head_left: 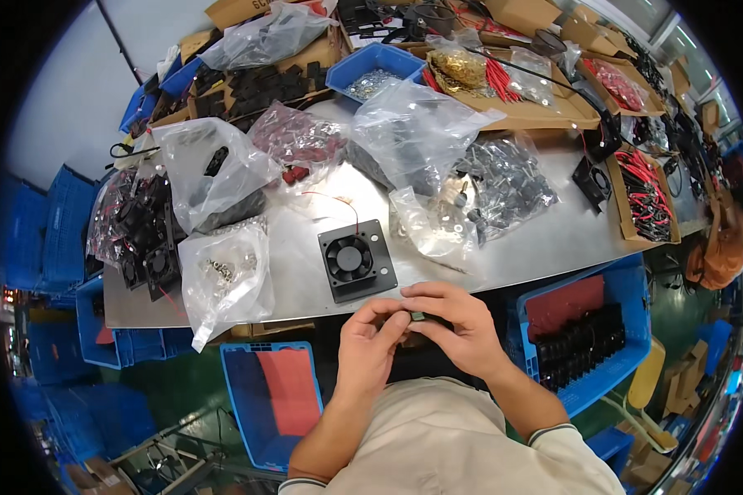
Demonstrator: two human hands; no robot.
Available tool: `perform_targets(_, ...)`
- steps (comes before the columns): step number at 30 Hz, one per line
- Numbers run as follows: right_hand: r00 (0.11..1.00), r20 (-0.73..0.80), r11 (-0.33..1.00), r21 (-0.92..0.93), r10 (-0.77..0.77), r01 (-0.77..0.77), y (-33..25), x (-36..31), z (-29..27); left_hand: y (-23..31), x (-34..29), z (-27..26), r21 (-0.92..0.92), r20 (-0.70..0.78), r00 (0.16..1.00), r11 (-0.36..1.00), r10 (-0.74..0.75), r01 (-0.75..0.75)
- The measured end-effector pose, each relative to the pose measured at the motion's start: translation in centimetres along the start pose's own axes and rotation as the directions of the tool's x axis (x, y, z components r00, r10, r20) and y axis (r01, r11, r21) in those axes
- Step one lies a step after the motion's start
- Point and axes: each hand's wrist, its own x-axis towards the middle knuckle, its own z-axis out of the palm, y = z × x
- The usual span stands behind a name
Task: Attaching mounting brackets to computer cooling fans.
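Note:
Close to the table's front edge, my two hands meet over a small dark part [418,316] with a greenish face, perhaps a switch or connector. My right hand [464,328] pinches it between thumb and fingers. My left hand [366,340] is closed too, its thumb and fingertip pressed at the part's left end. The fingers cover much of the part, so its exact kind is unclear. Just beyond my hands, a black cooling fan [348,259] sits on a dark square plate [379,248] with holes, and a thin red wire runs from it.
Clear bags of small parts [508,177] lie across the metal table [297,285]. More fans [144,227] are piled at left. A blue bin [375,62] and cardboard trays [553,111] stand behind. Below the edge are a blue crate [233,412] and another crate [586,396] holding black parts.

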Motion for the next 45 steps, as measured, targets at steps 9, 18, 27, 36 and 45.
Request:
perform_targets(9, 0.999, -0.025, 0.993, -0.109, -0.039, 0.036, 0.1, 0.1, -0.5, 0.6, 0.1, -0.4, 0.309, -0.043, 0.981, 0.937, 0.187, -0.165)
perform_targets(18, 0.998, -0.006, 0.996, -0.05, 0.07, -0.071, 0.1, -0.1, 0.0, 0.6, -0.2, -1.1, 0.313, -0.037, 0.981, 0.935, 0.19, -0.169)
perform_targets(27, 0.998, 0.038, 0.997, -0.057, 0.049, -0.047, 0.1, 0.0, -0.6, 0.9, 0.0, -1.1, 0.384, 0.01, 0.969, 0.894, 0.245, -0.23)
perform_targets(36, 0.995, 0.057, 0.994, -0.082, 0.084, -0.079, 0.0, 0.1, -0.8, 1.3, 0.0, -0.9, 0.428, 0.04, 0.959, 0.863, 0.28, -0.269)
perform_targets(45, 0.992, 0.076, 0.975, -0.189, -0.103, 0.115, 0.2, 0.4, -0.6, 1.6, -0.1, -1.1, 0.47, 0.055, 0.962, 0.843, 0.266, -0.26)
